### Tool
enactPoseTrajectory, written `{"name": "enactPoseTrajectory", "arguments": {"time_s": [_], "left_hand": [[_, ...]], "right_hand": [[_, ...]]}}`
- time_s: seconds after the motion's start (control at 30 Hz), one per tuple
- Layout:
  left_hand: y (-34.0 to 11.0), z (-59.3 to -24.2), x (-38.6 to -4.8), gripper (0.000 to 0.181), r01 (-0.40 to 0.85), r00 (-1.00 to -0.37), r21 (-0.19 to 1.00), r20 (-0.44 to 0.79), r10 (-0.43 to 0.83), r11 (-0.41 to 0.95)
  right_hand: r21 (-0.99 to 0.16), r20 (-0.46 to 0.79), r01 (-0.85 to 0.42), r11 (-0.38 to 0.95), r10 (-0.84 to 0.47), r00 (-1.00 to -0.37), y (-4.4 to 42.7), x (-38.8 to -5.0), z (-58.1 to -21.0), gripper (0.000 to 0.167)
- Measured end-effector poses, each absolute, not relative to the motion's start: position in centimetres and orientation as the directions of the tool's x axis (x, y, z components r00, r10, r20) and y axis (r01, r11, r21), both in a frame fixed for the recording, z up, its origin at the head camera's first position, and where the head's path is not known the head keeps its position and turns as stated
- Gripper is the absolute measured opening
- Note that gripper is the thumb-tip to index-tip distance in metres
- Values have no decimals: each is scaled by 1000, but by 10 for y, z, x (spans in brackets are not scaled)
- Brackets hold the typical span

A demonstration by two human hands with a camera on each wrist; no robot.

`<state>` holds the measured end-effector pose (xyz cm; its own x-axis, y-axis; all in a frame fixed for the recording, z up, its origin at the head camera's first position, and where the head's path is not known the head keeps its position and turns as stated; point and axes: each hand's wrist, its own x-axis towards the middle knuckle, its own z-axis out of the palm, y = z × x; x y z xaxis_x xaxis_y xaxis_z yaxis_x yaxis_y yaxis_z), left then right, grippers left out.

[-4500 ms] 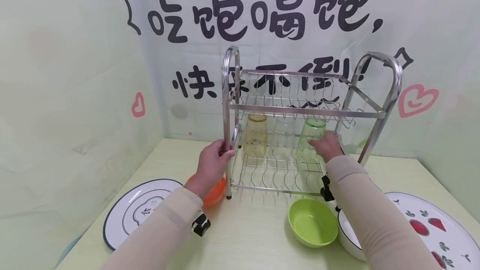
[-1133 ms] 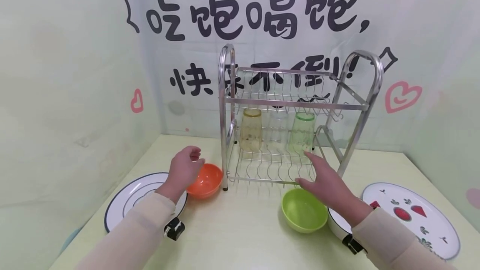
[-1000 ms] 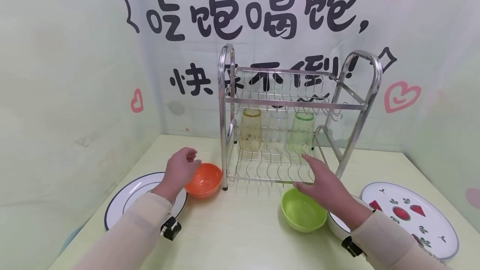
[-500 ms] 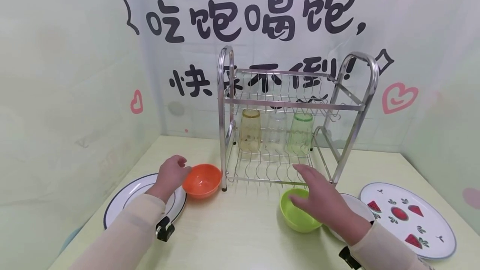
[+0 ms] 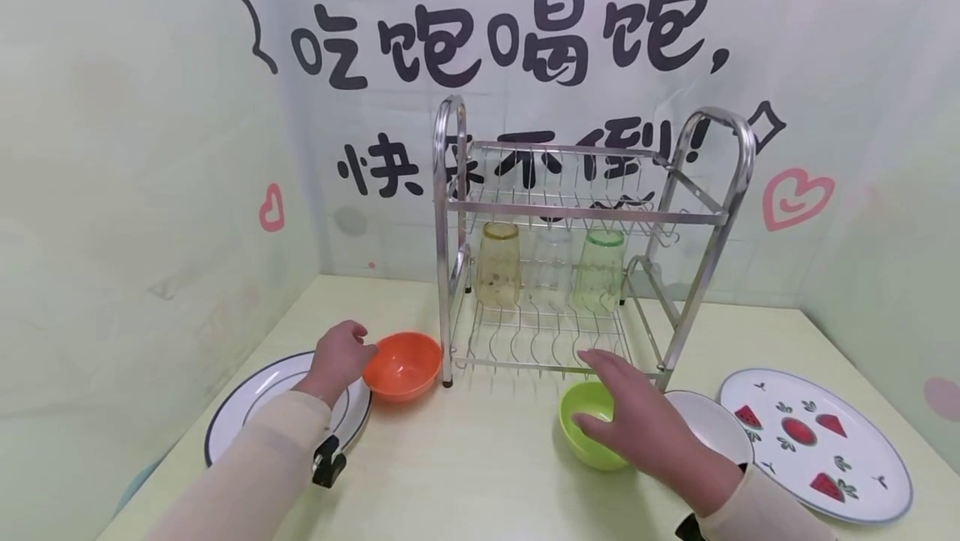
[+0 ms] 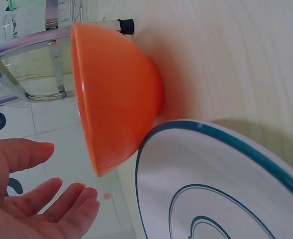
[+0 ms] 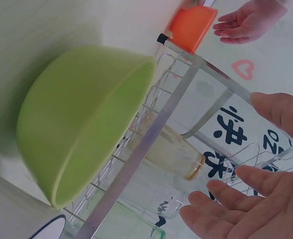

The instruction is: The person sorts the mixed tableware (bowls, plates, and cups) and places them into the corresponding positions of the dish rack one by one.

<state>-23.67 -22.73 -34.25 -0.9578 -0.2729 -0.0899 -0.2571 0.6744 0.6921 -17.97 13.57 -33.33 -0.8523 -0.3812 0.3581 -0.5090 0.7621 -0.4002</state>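
Note:
My left hand [image 5: 339, 359] hovers beside the orange bowl [image 5: 402, 368], fingers relaxed, holding nothing. In the left wrist view a gap shows between its fingers and the bowl's rim. My right hand [image 5: 647, 424] hangs over the green bowl [image 5: 592, 445], thumb and fingers spread apart with nothing between them; it hides part of that bowl. Behind the hands stands a two-tier metal dish rack [image 5: 585, 212]. On its lower tier are a yellow glass [image 5: 498, 266], a clear glass [image 5: 550, 270] and a green glass [image 5: 600, 270], side by side.
A white plate with a blue rim [image 5: 240, 395] lies at the left, partly under my left arm. At the right are a white bowl [image 5: 723, 424], partly hidden, and a white plate with strawberry and watermelon pictures [image 5: 862, 474]. A printed backdrop rises behind the rack.
Earlier, my left hand held the rack's left post and my right hand was at the green glass. Both hands have since come away, drawing back lower toward the bowls.

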Motion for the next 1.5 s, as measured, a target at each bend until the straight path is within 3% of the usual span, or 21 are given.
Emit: {"name": "enactPoseTrajectory", "arguments": {"time_s": [0.57, 1.5], "left_hand": [[-234, -355, -253, 38, -265, -961, 668, -121, -250, 695], [-227, -361, -258, 29, -263, -964, 583, -140, -224, 769]], "right_hand": [[-332, 398, -537, 775, -401, -825, 131, -175, -347, 66], [-340, 378, -524, 781, -397, -836, 132, -179, -350, 64]]}}
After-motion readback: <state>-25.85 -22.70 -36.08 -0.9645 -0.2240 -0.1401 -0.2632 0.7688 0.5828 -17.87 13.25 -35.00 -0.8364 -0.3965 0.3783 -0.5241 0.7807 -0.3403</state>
